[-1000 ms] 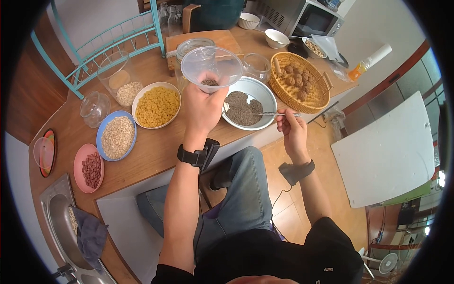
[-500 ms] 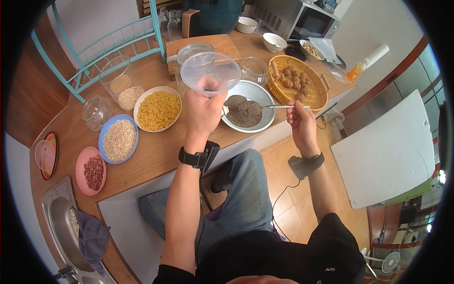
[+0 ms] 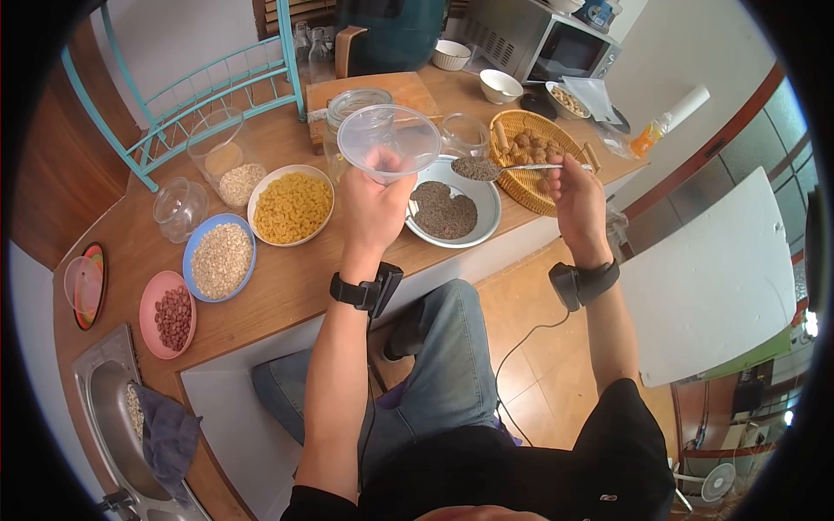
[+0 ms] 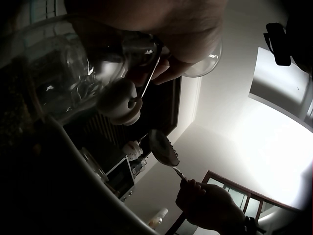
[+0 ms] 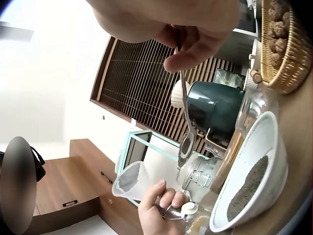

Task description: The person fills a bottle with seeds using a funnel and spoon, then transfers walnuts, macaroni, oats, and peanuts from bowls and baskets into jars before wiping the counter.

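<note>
A clear plastic funnel (image 3: 391, 130) is gripped low down by my left hand (image 3: 373, 208), fingers around its narrow part. Just below that hand, in the left wrist view, a white stopper (image 4: 117, 100) hangs on a wire clasp beside clear glass. My right hand (image 3: 578, 195) pinches the handle of a metal spoon (image 3: 530, 166), heaped with small dark grey seeds. The spoon hovers over the back right rim of a white bowl (image 3: 489, 211) holding more of these seeds (image 3: 443, 211). The funnel's lower end is hidden by my left hand.
A clasp-lid glass jar (image 3: 360, 100) stands behind the funnel. Walnuts fill part of a wicker basket (image 3: 560, 204) at the right. Leftward are bowls of yellow pasta-like pieces (image 3: 291, 206), oat flakes (image 3: 220, 260) and reddish nuts (image 3: 174, 317). The sink (image 3: 100, 373) lies front left.
The spoon has risen out of the bowl with a heap of seeds, my right hand moving up and to the right. Dark seeds seen in the funnel earlier no longer show. My left hand stays put.
</note>
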### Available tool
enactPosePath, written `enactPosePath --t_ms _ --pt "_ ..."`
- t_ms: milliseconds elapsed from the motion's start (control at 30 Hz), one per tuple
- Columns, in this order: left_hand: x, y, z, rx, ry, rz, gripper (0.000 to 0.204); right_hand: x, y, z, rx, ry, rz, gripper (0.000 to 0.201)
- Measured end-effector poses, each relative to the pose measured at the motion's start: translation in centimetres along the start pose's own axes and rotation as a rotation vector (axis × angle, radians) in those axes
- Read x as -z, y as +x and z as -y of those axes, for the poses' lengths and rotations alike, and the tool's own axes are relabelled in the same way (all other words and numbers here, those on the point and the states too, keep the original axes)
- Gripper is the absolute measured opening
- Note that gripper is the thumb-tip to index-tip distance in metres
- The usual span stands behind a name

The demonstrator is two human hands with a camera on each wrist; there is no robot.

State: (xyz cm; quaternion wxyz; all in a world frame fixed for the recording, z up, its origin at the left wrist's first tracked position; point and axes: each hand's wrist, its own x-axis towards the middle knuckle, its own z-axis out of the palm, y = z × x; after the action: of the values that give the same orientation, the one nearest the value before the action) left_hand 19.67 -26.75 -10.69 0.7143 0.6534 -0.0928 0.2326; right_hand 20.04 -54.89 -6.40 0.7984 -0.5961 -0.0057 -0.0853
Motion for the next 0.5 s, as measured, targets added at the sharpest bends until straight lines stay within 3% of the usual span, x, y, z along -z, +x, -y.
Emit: enactPosePath --t_ms 500 --pt "0.1 0.0 -0.1 0.002 0.026 -0.007 0.016 -2.8 0.6 3.2 0.026 0.045 0.036 0.023"
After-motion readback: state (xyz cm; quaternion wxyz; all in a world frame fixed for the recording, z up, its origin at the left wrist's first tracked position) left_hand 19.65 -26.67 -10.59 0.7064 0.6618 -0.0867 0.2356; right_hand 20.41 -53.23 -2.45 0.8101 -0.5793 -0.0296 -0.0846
